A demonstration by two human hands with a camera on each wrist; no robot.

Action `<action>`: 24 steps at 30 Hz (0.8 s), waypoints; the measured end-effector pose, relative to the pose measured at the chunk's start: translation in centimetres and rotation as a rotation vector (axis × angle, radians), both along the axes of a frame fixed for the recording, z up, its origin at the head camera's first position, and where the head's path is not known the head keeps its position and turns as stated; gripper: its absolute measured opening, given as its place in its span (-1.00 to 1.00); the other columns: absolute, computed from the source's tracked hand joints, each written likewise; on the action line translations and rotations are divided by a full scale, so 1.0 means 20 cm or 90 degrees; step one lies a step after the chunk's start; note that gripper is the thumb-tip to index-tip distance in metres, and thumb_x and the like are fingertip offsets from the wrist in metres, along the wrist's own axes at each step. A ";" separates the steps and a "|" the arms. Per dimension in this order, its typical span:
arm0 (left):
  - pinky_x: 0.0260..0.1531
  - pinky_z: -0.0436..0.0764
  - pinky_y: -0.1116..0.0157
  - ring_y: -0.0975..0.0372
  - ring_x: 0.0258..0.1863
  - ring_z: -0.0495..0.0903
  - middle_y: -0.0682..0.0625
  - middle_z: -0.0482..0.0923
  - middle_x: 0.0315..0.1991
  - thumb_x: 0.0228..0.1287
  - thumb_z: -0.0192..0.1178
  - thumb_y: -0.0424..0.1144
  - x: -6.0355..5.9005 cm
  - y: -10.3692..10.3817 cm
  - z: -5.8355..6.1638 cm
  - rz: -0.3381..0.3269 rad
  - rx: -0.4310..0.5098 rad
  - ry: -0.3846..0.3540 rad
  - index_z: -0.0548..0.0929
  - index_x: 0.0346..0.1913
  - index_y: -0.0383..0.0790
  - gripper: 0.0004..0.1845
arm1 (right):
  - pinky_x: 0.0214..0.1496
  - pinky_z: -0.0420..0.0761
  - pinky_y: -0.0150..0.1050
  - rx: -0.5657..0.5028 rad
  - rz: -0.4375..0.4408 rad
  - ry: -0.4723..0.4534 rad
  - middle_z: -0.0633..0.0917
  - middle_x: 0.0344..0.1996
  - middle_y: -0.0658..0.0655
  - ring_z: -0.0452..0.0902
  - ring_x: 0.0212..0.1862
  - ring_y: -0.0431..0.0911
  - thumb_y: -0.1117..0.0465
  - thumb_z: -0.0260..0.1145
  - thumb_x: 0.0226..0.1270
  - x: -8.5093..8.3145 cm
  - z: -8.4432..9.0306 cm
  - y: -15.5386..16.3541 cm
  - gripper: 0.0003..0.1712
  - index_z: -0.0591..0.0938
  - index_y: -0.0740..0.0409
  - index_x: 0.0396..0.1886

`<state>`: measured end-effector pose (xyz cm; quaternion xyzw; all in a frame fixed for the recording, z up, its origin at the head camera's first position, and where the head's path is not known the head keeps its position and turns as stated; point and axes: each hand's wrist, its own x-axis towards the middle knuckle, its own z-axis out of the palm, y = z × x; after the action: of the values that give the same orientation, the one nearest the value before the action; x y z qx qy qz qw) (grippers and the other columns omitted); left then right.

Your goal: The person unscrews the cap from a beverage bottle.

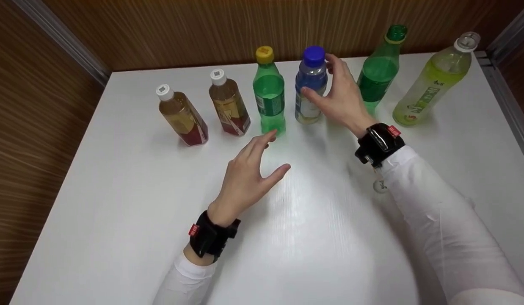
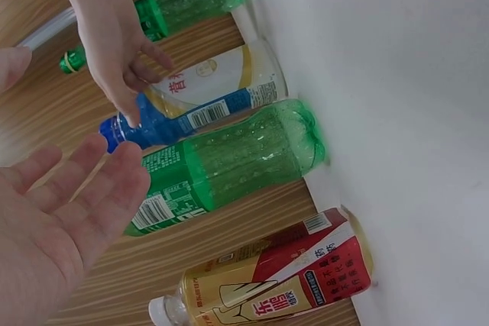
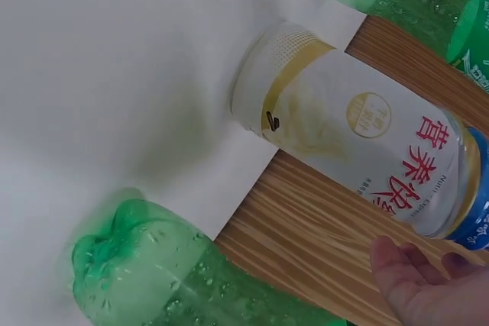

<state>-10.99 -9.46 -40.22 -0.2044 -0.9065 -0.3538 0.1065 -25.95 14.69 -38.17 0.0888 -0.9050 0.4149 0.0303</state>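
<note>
A blue-capped drink bottle [image 1: 307,103] with a white and blue label stands upright on the white table. Around its upper part my right hand [image 1: 342,95] is spread, thumb across the front and fingers at the far right side. In the right wrist view those fingertips [image 3: 393,265] are loosely bent beside the white label. My left hand [image 1: 245,173] hovers over the table with thumb and fingers apart, holding nothing. Beyond its fingertips is a green bottle with a yellow cap [image 1: 270,91], just left of the blue-capped one.
Two white-capped amber drink bottles, one at far left [image 1: 183,118] and one beside it [image 1: 230,108], continue the row. Right of my right hand stand an uncapped green bottle [image 1: 378,72] and a tall yellow-green bottle [image 1: 435,80]. A wood-grain panel [image 1: 194,34] rises behind the table [image 1: 118,203].
</note>
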 end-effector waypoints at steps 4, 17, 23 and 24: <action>0.09 0.74 0.10 0.10 0.24 0.68 -0.07 0.65 0.27 0.36 0.41 0.01 0.00 0.00 0.00 -0.003 -0.001 -0.001 0.40 0.53 -0.15 -0.24 | 0.71 0.23 0.12 -0.006 -0.002 -0.018 0.26 0.64 0.23 0.23 0.65 0.13 -0.19 0.35 0.44 -0.01 0.00 -0.01 0.07 0.03 0.10 0.70; 0.07 0.73 0.09 0.11 0.22 0.68 -0.06 0.65 0.25 0.37 0.41 0.01 0.00 0.01 -0.02 0.000 -0.003 0.001 0.42 0.51 -0.16 -0.26 | 0.56 0.45 0.15 -0.011 -0.012 -0.025 0.39 0.54 0.28 0.36 0.55 0.15 -0.12 0.33 0.46 0.02 0.01 0.00 -0.04 0.13 0.15 0.64; 0.10 0.73 0.09 0.10 0.23 0.68 -0.07 0.65 0.27 0.37 0.41 0.00 0.00 0.01 -0.01 -0.002 0.000 -0.004 0.41 0.51 -0.18 -0.25 | 0.44 0.55 0.15 -0.041 0.000 0.025 0.47 0.47 0.28 0.45 0.44 0.11 -0.06 0.37 0.43 0.11 0.03 0.02 -0.09 0.21 0.19 0.59; 0.11 0.73 0.09 0.10 0.23 0.68 -0.07 0.65 0.27 0.37 0.41 0.00 0.00 0.01 -0.01 -0.002 0.000 -0.006 0.41 0.51 -0.18 -0.25 | 0.41 0.56 0.15 -0.047 0.002 0.036 0.48 0.45 0.28 0.46 0.42 0.11 -0.05 0.38 0.43 0.14 0.04 0.02 -0.11 0.22 0.20 0.57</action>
<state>-10.99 -9.22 -40.48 -0.2042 -0.9066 -0.3552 0.1013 -23.25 15.04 -37.46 0.1009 -0.8876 0.4456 0.0586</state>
